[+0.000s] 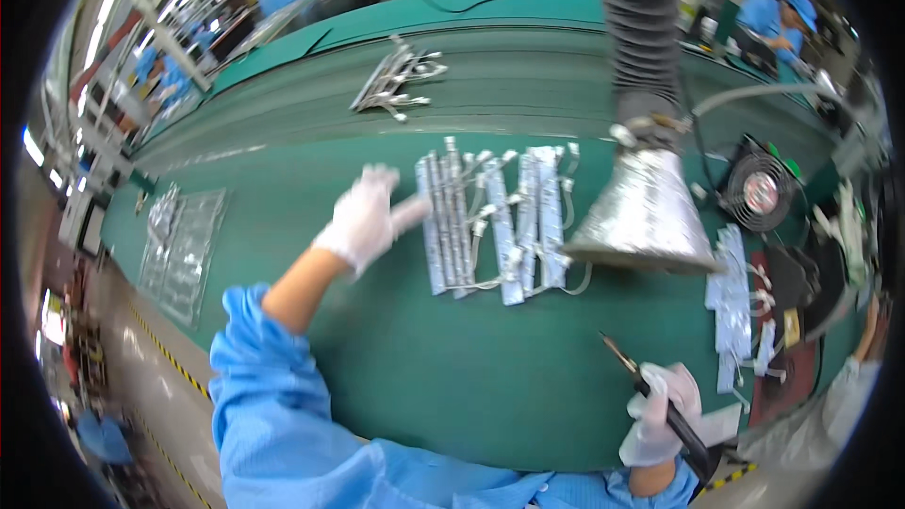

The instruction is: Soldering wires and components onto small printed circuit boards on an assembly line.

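Motion blurs your gloved left hand (366, 217), so you cannot tell whether its fingers (411, 211) grip anything; they point at the left edge of the row of white strips with wires (495, 221) laid side by side on the green table (452, 368). A silver extraction hood (644, 212) hides the row's right end. Your right hand (660, 415) is clenched around a soldering iron (650, 386), tip raised, well apart from the strips.
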### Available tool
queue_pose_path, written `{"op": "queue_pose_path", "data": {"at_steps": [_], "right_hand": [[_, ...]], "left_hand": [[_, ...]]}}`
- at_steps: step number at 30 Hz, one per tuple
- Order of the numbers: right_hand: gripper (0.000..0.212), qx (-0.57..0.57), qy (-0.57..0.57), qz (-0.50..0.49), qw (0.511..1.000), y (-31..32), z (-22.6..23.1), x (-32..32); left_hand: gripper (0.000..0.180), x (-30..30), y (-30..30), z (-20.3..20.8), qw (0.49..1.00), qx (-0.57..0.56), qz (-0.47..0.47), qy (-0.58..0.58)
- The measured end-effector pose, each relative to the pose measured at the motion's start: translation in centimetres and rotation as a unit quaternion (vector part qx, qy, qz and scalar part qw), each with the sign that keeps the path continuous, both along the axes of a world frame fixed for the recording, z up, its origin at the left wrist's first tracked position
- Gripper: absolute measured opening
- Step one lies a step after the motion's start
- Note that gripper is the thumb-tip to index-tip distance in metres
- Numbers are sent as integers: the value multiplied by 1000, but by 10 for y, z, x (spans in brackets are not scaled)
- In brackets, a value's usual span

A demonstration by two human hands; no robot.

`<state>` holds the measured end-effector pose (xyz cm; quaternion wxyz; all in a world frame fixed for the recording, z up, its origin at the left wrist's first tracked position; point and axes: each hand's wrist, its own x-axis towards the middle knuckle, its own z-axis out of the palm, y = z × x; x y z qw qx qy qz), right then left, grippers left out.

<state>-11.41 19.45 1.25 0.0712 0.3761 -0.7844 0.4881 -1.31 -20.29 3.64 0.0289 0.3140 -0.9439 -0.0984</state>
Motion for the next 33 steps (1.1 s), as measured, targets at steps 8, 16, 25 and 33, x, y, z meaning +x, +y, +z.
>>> {"op": "queue_pose_path", "data": {"at_steps": [8, 16, 25, 33], "right_hand": [[26, -56, 300, 62, 950, -2, -5, -7], [42, -54, 314, 28, 947, 5, -17, -6], [38, -72, 343, -6, 937, 5, -24, -13], [22, -139, 180, -18, 974, 2, -11, -6]], "left_hand": [[52, 21, 66, -22, 967, 123, 130, 180], [40, 4, 21, -34, 932, 297, 147, 149], [30, 23, 74, 11, 480, 650, 156, 568], [63, 97, 128, 44, 792, 558, -50, 242]]}}
